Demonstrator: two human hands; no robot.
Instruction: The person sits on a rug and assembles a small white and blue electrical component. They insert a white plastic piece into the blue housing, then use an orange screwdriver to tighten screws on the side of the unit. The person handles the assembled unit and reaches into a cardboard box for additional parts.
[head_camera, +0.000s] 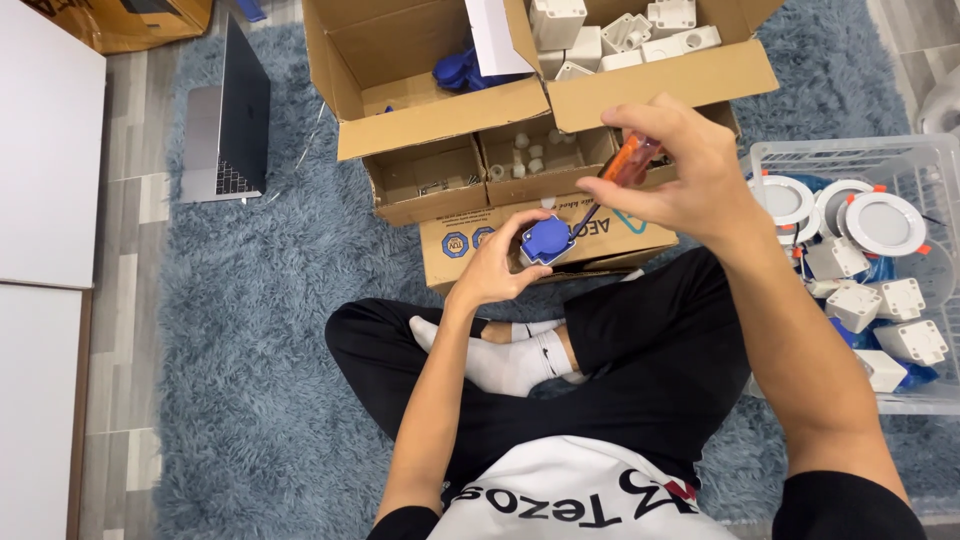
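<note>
The left hand (490, 270) pinches a small blue socket (546, 240) between thumb and fingers, just above the crossed legs. The right hand (670, 170), up and to its right, is closed around an orange-handled screwdriver (628, 165) whose tip meets the socket. The socket looks like light, stiff plastic, probably a little slippery, so gripping its side edges seems best.

The scene is lit evenly and brightly by soft, diffuse light; no single source can be made out. Only faint shadows are cast on the blue rug (260, 330) beneath the cardboard boxes (450, 110) and around the crossed legs. Mild glare is seen on the white round lamps (885, 222) and the white panel (45, 140) at the left. Focus is held across most of the view. Slight wide-angle stretching is noticed towards the corners
</note>
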